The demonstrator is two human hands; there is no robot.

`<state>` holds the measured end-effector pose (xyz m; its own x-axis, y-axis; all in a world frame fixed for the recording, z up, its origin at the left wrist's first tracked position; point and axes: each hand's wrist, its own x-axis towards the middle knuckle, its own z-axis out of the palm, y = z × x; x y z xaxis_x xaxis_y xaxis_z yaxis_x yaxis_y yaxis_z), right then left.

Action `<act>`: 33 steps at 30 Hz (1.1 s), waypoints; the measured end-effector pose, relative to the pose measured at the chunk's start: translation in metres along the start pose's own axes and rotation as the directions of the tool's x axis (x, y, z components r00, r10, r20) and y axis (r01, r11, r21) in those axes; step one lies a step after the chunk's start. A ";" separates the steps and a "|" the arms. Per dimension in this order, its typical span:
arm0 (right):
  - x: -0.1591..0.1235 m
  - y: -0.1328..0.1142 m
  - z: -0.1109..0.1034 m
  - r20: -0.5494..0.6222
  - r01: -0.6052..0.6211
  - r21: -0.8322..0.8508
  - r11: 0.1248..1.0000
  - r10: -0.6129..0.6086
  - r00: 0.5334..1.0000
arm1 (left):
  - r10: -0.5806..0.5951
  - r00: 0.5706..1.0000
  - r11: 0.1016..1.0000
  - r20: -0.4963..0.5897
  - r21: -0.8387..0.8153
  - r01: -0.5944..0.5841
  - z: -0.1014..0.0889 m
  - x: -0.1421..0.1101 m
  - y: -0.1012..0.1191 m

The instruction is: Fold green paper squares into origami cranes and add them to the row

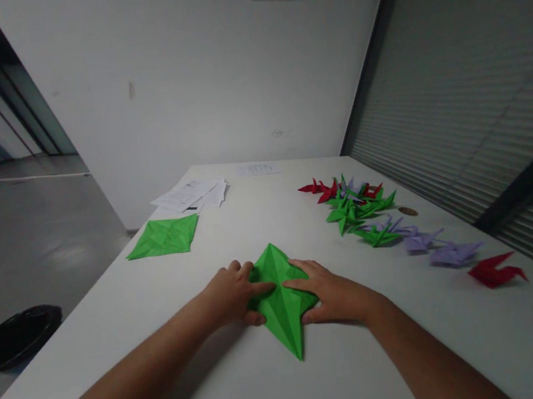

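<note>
A green origami paper (285, 314), folded into a creased kite-like diamond, lies on the white table in front of me. My left hand (233, 294) holds its left side, with the index finger pressing on the paper near the centre crease and the thumb at the lower left edge. From the other side, my right hand (332, 289) grips the right edge, its index finger also on top close to the middle. The long lower point of the paper faces me. What the fingers do beneath the edges is hidden.
A creased green sheet (164, 236) lies at the left, with printed papers (190, 197) behind it. Along the right are folded paper cranes: a green pile (349, 210), purple ones (454, 254) and a red one (495, 271). A black-lined bin (12, 337) stands on the floor at left.
</note>
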<state>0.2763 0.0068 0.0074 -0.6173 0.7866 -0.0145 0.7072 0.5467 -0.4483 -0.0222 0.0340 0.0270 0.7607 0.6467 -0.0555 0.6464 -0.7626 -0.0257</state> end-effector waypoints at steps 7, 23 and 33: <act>-0.001 0.000 0.001 -0.006 -0.001 -0.009 1.000 0.001 1.000 | 0.012 1.000 1.000 -0.002 -0.016 -0.012 0.003 -0.002 -0.005; -0.009 0.012 -0.014 -0.070 -0.041 0.054 0.998 0.045 0.997 | 0.044 0.996 0.995 -0.072 -0.088 -0.051 0.017 -0.014 -0.021; -0.009 0.026 -0.009 -0.103 -0.022 0.120 0.993 0.034 0.994 | -0.022 0.991 0.960 -0.135 -0.278 -0.016 0.019 -0.014 -0.031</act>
<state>0.3034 0.0167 0.0039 -0.5538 0.8303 0.0626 0.6738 0.4910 -0.5521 -0.0538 0.0486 0.0091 0.7471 0.6599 0.0800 0.6248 -0.7382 0.2541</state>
